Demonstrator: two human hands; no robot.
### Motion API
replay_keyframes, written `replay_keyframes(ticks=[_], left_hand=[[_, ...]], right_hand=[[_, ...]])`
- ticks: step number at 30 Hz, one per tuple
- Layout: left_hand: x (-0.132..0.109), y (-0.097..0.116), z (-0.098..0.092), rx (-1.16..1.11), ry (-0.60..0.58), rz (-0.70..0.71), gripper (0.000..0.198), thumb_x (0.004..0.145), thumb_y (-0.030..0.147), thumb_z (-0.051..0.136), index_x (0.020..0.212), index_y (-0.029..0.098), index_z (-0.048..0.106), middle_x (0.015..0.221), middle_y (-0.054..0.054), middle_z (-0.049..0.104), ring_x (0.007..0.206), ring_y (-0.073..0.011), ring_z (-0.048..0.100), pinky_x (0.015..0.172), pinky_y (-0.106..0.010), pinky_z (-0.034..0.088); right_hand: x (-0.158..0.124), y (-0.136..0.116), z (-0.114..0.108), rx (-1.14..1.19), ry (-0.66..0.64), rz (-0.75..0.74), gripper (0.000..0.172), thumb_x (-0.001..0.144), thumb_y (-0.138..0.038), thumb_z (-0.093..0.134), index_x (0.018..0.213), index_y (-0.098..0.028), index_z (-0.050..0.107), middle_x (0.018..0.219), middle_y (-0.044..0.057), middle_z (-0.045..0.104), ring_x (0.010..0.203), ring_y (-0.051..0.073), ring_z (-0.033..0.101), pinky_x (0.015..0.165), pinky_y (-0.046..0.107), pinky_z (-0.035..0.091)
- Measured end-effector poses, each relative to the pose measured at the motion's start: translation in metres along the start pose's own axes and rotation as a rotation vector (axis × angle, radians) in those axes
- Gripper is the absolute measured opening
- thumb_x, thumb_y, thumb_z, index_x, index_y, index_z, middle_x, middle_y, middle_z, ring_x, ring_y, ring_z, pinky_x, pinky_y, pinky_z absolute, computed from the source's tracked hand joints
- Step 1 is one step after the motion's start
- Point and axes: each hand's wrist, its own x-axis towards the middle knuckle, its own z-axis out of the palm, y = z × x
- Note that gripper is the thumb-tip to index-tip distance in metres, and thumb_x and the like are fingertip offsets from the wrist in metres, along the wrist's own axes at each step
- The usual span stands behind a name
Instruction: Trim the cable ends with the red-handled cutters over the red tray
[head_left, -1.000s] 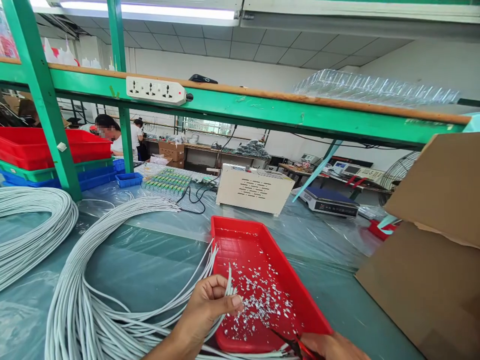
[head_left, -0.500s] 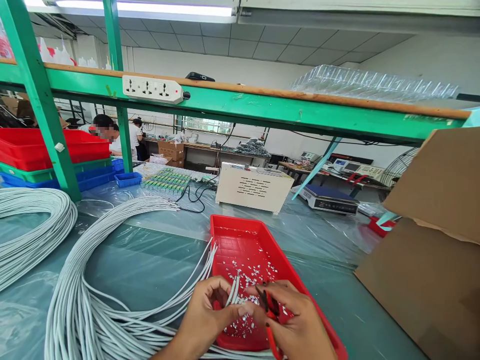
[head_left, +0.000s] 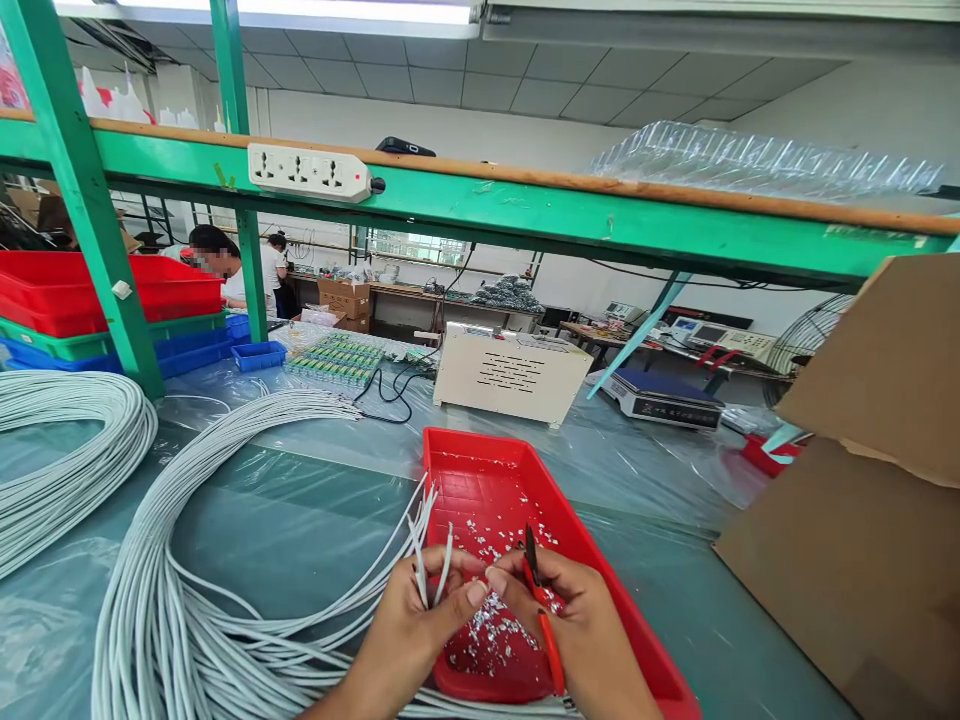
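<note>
My left hand [head_left: 420, 610] is closed around a few white cables [head_left: 445, 570], whose ends poke up past the fingers. Red-handled cutters [head_left: 550, 640] lie in my right hand [head_left: 581, 620], dark jaws pointing up. The thumbs and fingertips of both hands nearly meet over a red tray [head_left: 510, 445]; anything pinched there is too small to make out. Silvery and white scraps [head_left: 499, 630] are scattered across the tray's floor. Left of the hands a big coiled bundle of white cables [head_left: 165, 560] curves over the bench, some ends resting on the tray's edge.
Another cable coil [head_left: 75, 460] lies at far left, near stacked trays [head_left: 112, 290]. Behind the red tray stand a beige machine [head_left: 510, 375] and a scale [head_left: 656, 395]. Cardboard [head_left: 847, 560] flanks the right side. A green shelf beam [head_left: 525, 210] crosses above. Two people sit or stand beyond.
The cable ends in my left hand have shifted left and spread apart. My right hand has turned the cutters more upright, and its fingertips have drawn in toward the left thumb.
</note>
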Motion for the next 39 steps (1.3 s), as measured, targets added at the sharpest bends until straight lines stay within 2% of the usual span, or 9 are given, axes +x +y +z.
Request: replay_keyframes(ticks=[2,3,6,9,11,15,22,27,39], left_hand=[[0.0,0.001,0.0,0.05,-0.015,0.022,0.027,0.069,0.034,0.06,0.079,0.009,0.059,0.073,-0.004,0.052,0.069,-0.0106,0.046,0.066,-0.02,0.034],[0.0,0.001,-0.001,0.046,-0.028,0.011,0.028,0.069,0.035,0.06,0.077,0.008,0.06,0.072,-0.004,0.053,0.068,-0.011,0.046,0.065,-0.02,0.034],[0.003,0.002,-0.004,-0.012,-0.034,-0.052,0.03,0.068,0.038,0.06,0.073,0.008,0.058,0.06,-0.001,0.051,0.05,-0.0055,0.037,0.049,-0.017,0.027],[0.005,0.003,-0.007,-0.031,0.028,-0.041,0.032,0.071,0.04,0.057,0.077,0.009,0.055,0.056,0.002,0.046,0.043,-0.0024,0.027,0.042,-0.017,0.018],[0.006,0.004,-0.01,-0.028,0.05,-0.041,0.034,0.072,0.041,0.055,0.082,0.009,0.055,0.056,0.002,0.043,0.043,-0.002,0.025,0.041,-0.017,0.016],[0.006,0.004,-0.013,-0.004,0.034,-0.04,0.036,0.073,0.042,0.054,0.082,0.008,0.057,0.058,0.002,0.04,0.044,-0.0018,0.022,0.041,-0.018,0.014],[0.003,0.0,-0.012,0.046,0.015,-0.007,0.035,0.074,0.04,0.053,0.082,0.007,0.057,0.06,0.001,0.04,0.049,-0.004,0.026,0.045,-0.018,0.019],[0.003,0.002,-0.011,0.116,0.0,0.064,0.029,0.075,0.036,0.053,0.076,0.008,0.058,0.065,-0.001,0.048,0.062,-0.0081,0.04,0.059,-0.018,0.031],[0.004,0.004,-0.013,0.165,-0.035,0.06,0.029,0.073,0.036,0.054,0.063,0.008,0.054,0.066,-0.002,0.046,0.064,-0.0101,0.041,0.061,-0.019,0.033]], right_hand=[[-0.001,-0.001,0.002,-0.02,-0.02,-0.025,0.017,0.072,-0.03,0.058,0.072,-0.013,0.058,0.065,0.0,0.053,0.063,0.012,0.047,0.059,0.019,0.037],[-0.001,-0.001,0.002,-0.031,-0.037,-0.032,0.018,0.073,-0.031,0.057,0.072,-0.013,0.058,0.065,0.001,0.053,0.063,0.012,0.047,0.058,0.019,0.037],[-0.001,-0.002,-0.002,-0.081,-0.079,-0.048,0.022,0.076,-0.035,0.053,0.074,-0.014,0.058,0.066,0.001,0.053,0.063,0.013,0.048,0.059,0.021,0.037],[0.0,-0.002,-0.01,-0.382,0.041,-0.087,0.024,0.074,-0.04,0.054,0.07,-0.016,0.056,0.068,0.001,0.054,0.066,0.015,0.047,0.062,0.024,0.034],[0.001,-0.001,-0.016,-0.663,0.126,-0.112,0.031,0.07,-0.045,0.057,0.06,-0.016,0.049,0.059,0.0,0.05,0.064,0.016,0.042,0.061,0.025,0.031],[0.001,-0.001,-0.019,-0.929,0.076,-0.131,0.045,0.068,-0.052,0.056,0.05,-0.015,0.037,0.047,-0.001,0.042,0.059,0.016,0.037,0.057,0.024,0.026],[-0.002,-0.004,-0.014,-0.945,0.049,-0.208,0.037,0.069,-0.044,0.057,0.051,-0.016,0.042,0.048,-0.002,0.046,0.06,0.015,0.043,0.062,0.024,0.025],[-0.002,-0.003,-0.011,-0.958,0.059,-0.284,0.038,0.071,-0.043,0.056,0.05,-0.016,0.04,0.046,-0.004,0.044,0.053,0.013,0.04,0.068,0.027,0.025],[-0.004,-0.004,-0.012,-1.0,0.037,-0.328,0.038,0.074,-0.044,0.053,0.051,-0.016,0.042,0.046,-0.003,0.046,0.054,0.014,0.045,0.074,0.03,0.025]])
